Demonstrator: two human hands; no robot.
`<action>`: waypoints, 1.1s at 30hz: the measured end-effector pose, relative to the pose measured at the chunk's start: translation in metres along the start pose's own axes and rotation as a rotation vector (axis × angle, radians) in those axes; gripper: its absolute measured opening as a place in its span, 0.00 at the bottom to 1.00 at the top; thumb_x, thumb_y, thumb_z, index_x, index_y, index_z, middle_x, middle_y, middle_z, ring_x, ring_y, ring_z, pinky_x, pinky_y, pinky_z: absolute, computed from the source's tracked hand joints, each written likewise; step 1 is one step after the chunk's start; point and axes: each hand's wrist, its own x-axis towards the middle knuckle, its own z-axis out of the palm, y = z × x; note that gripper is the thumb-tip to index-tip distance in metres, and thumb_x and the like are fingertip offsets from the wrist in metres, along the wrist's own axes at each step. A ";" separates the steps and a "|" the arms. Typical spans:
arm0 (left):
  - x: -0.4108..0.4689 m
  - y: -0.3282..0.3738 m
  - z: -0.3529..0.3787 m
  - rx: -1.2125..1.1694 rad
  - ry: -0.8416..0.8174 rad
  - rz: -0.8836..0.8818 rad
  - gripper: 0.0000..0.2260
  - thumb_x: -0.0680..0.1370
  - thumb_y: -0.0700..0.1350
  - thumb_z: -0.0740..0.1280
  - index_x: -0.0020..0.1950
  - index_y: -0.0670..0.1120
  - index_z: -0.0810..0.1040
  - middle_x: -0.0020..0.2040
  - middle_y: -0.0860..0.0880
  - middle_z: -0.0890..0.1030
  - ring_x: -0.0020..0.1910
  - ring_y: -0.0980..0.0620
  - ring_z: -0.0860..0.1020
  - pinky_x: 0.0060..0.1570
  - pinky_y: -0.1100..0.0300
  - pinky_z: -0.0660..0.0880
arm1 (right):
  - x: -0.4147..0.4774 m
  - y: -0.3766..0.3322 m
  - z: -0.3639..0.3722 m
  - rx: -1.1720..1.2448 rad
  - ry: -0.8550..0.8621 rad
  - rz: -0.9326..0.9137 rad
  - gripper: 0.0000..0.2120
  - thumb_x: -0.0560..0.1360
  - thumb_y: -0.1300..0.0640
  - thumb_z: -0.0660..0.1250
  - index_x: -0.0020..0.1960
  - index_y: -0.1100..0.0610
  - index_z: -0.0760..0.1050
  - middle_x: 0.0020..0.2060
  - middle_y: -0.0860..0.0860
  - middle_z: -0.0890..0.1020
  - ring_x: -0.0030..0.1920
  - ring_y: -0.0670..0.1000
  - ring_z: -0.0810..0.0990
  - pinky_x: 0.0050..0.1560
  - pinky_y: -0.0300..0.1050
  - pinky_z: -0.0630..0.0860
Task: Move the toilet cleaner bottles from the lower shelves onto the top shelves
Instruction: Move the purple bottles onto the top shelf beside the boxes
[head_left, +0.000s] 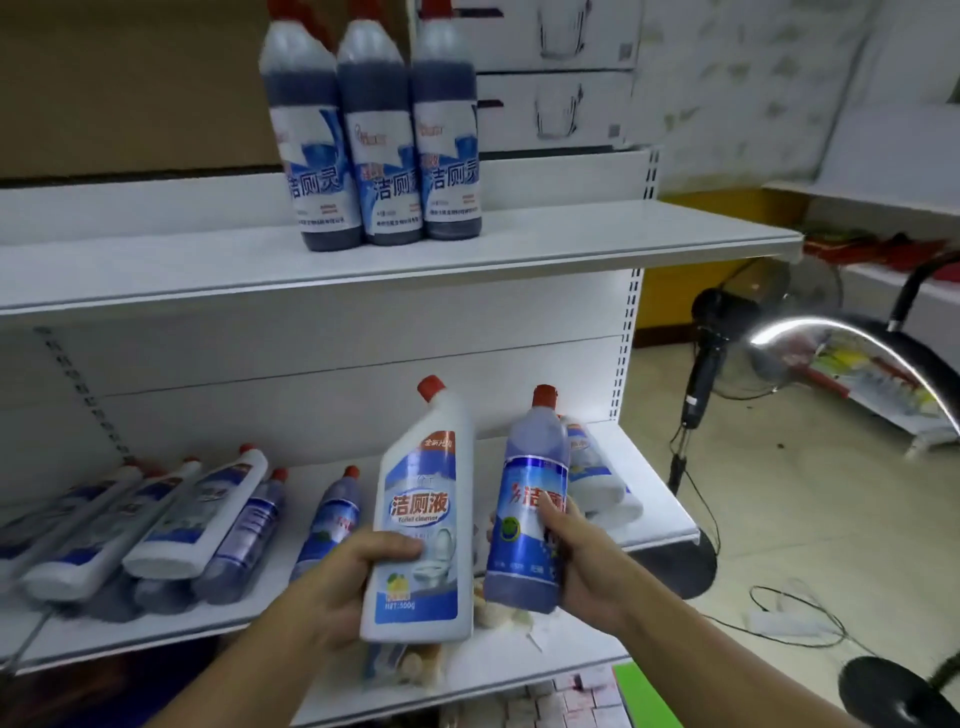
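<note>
Both forearms reach in from the near edge, side by side, in front of the lower shelf (156, 629). The left hand (353, 582) grips a white bottle (421, 483) around its lower half. Its thumb lies across the front of the label and the fingers wrap out of sight behind. The bottle stands almost upright, its red cap leaning slightly left. The label reads "洁厕液", "Toilet cleaner" and, near the base, "NET: 500g".

Just to the right, the right hand (592, 566) holds a translucent blue bottle (519, 478) from its right side. The thumb crosses the label and the fingers curl round the back. This bottle is also upright with a red cap. Its label begins "洁", and the rest is covered by the thumb. The two bottles are close but not touching.

More toilet cleaner bottles (197, 519) lie on their sides on the lower shelf to the left, and another (597, 483) lies behind the blue one. On the top shelf (571, 244) three dark blue bottles (382, 150) stand touching in a row, each marked "洁厕灵".
</note>
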 end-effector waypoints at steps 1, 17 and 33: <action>-0.008 0.001 0.008 0.000 -0.027 0.008 0.34 0.45 0.32 0.81 0.50 0.35 0.80 0.48 0.32 0.82 0.41 0.34 0.82 0.42 0.40 0.80 | -0.011 -0.006 0.004 0.011 -0.025 0.002 0.44 0.52 0.52 0.83 0.64 0.59 0.71 0.50 0.61 0.83 0.44 0.59 0.84 0.42 0.56 0.82; -0.105 0.036 0.054 0.157 -0.120 0.275 0.31 0.41 0.35 0.82 0.44 0.36 0.84 0.45 0.32 0.82 0.37 0.33 0.82 0.31 0.42 0.80 | -0.074 -0.071 0.061 -0.430 -0.263 -0.252 0.47 0.52 0.51 0.83 0.67 0.52 0.65 0.56 0.60 0.82 0.57 0.62 0.81 0.52 0.55 0.80; -0.179 0.105 -0.014 0.250 -0.143 0.534 0.31 0.43 0.40 0.81 0.45 0.37 0.83 0.42 0.35 0.83 0.36 0.38 0.83 0.34 0.48 0.81 | -0.041 -0.043 0.192 -0.385 -0.372 -0.313 0.43 0.53 0.49 0.81 0.64 0.56 0.69 0.49 0.59 0.84 0.47 0.58 0.85 0.41 0.51 0.83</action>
